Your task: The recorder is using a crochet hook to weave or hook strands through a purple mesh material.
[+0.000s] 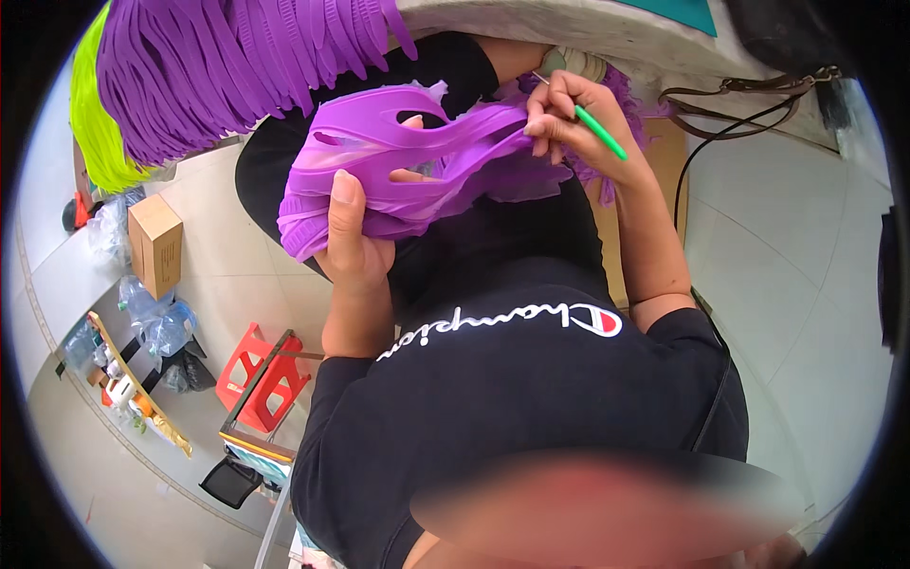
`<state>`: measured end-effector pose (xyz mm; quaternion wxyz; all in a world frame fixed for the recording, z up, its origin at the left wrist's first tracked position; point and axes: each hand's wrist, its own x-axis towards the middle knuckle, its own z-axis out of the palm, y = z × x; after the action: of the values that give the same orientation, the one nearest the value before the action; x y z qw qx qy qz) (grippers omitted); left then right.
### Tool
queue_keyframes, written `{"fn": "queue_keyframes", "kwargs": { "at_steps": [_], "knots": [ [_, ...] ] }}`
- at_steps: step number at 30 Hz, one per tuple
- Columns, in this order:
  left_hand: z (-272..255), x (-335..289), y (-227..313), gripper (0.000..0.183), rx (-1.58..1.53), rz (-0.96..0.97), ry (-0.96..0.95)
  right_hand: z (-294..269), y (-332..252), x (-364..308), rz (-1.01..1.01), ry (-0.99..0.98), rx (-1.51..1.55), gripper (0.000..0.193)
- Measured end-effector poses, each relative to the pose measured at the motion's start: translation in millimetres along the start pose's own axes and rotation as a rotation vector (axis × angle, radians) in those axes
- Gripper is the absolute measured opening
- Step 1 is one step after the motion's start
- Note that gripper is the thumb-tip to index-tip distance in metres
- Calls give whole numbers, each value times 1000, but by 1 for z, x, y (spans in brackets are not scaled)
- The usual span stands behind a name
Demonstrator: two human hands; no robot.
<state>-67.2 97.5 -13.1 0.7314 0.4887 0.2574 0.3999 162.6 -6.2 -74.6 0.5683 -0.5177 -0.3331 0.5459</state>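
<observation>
My left hand [355, 232] is closed on a floppy bundle of purple molded rubber pieces [379, 185] with long cut-out openings, its thumb pressed on top and some fingertips showing through the gaps. The bundle hangs above my lap. At its right end, my right hand [590, 119] pinches a narrow edge of the purple rubber between thumb and finger. That same hand also grips a slim tool with a green handle [601, 133], whose thin metal tip points up and left.
Many purple rubber straps [227, 66] hang in rows at the upper left, beside lime-green ones [95, 114]. More purple scraps [607, 175] lie beyond my right hand. A brown bag strap [730, 119] lies at the table edge. On the floor are a cardboard box [156, 245] and a red stool [248, 365].
</observation>
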Motion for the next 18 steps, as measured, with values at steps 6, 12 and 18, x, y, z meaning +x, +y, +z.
{"fn": "queue_keyframes", "kwargs": {
  "at_steps": [6, 12, 18],
  "knots": [
    [-7, 1, 0, 51, -35, -2, 13, -6, 16, 3, -40, 274, 38, 35],
    [-17, 7, 8, 46, -73, 55, 126, -50, 29, -21, -208, 702, -602, 31],
    [-27, 9, 8, 45, -50, 40, 84, -94, 12, -53, -237, 835, -1140, 29]
  ]
}}
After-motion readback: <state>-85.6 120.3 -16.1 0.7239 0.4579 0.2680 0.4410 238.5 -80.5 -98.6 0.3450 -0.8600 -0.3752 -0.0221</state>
